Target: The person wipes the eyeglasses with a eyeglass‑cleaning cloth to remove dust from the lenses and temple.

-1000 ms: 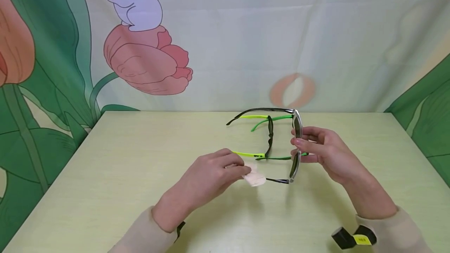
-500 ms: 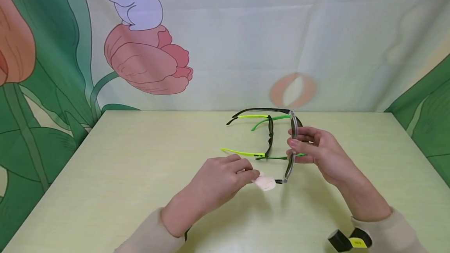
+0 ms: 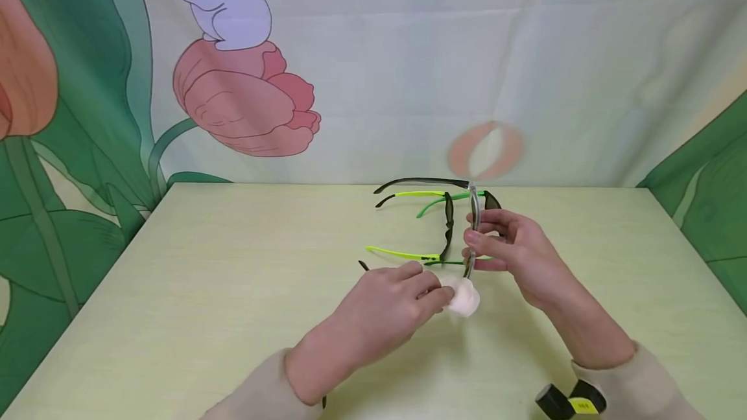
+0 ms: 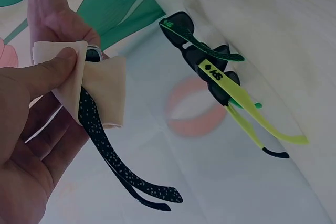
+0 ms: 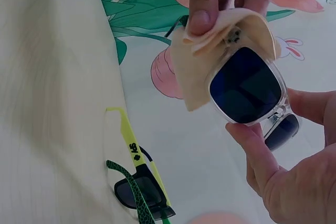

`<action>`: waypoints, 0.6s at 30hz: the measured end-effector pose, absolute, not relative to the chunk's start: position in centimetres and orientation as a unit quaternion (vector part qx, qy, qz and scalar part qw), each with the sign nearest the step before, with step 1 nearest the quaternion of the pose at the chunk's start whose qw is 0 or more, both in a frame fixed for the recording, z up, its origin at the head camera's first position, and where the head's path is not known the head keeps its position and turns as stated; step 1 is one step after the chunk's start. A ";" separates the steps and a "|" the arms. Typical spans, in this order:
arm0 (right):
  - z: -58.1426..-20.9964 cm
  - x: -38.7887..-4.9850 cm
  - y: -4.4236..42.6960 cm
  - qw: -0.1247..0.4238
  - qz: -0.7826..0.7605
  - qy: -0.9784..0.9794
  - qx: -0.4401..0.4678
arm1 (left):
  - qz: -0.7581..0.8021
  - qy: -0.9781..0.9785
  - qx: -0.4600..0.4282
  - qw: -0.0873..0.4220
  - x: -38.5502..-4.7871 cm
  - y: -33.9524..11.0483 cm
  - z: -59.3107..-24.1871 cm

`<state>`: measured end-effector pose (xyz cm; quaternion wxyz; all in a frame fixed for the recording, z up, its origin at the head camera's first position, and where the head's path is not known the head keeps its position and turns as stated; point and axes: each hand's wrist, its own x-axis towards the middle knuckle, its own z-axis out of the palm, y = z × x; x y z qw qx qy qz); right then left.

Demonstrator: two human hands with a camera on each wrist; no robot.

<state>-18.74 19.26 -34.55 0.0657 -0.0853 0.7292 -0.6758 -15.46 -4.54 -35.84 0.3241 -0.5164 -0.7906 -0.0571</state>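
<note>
Clear-framed sunglasses (image 5: 247, 85) with dark lenses and black speckled temples are held up off the table. My right hand (image 3: 519, 248) grips them near the middle of the frame, between thumb and fingers. My left hand (image 3: 391, 306) pinches a pale cloth (image 3: 465, 298) folded around the frame's near corner. In the left wrist view, one speckled temple (image 4: 105, 140) emerges from beneath the cloth, which hides its hinge end. The right wrist view shows the cloth beside one lens, with the left thumb pressing its fold.
Yellow-and-black sunglasses (image 3: 449, 229) rest on the table (image 3: 204, 290) behind the hands, temples pointing left. Green-templed sunglasses (image 4: 178, 30) lie right beside them, partly covered by my right hand in the head view. A printed curtain (image 3: 379, 83) hangs behind the table.
My left hand has moved right with the cloth, from the near temple onto the frame's corner. My right hand and the sunglasses have shifted slightly left, with the frame turning more edge-on.
</note>
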 end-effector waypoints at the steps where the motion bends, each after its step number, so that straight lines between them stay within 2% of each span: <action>1: -34.5 -18.6 19.2 0.063 -0.675 0.730 -0.086 | -0.062 -0.791 -0.517 0.322 -15.5 -4.5 -35.9; 18: -34.5 -18.5 20.8 0.070 -0.643 0.756 -0.097 | -0.095 -0.791 -0.512 0.321 -15.8 -6.0 -36.7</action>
